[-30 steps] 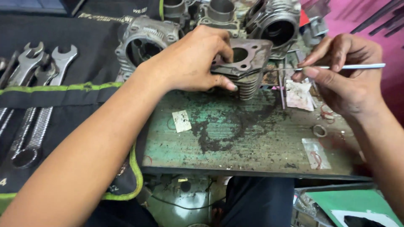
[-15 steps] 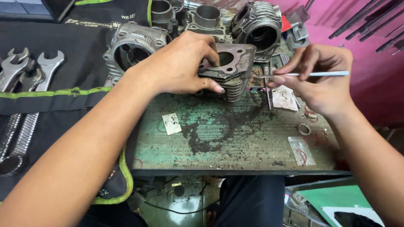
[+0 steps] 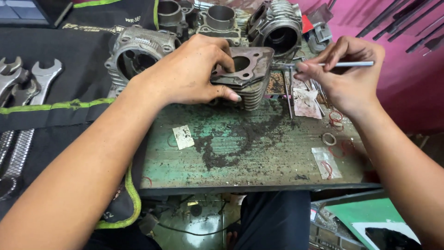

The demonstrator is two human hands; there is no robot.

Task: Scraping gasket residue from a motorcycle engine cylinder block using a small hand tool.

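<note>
while it rests on the far edge of the green worn bench top (image 3: pixel 259 157), the finned engine cylinder (image 3: pixel 245 74) sits tilted, its bore and flat gasket face turned up and slightly toward the camera, fins running down beneath. the left hand (image 3: pixel 189 74) wraps over its near-left side, fingers curled and clamped, thumb pressed along the lower fins. the right hand (image 3: pixel 347 78) pinches a thin metal rod (image 3: pixel 342 64) between thumb and fingers; the rod lies roughly level, its long axis running left-right, its left end just beside the cylinder. behind stand other cylinders (image 3: pixel 138 53). wrenches (image 3: pixel 18 83) lie on a black tool roll (image 3: pixel 55 125) to the left, small rings (image 3: pixel 329 139) to the right.
</note>
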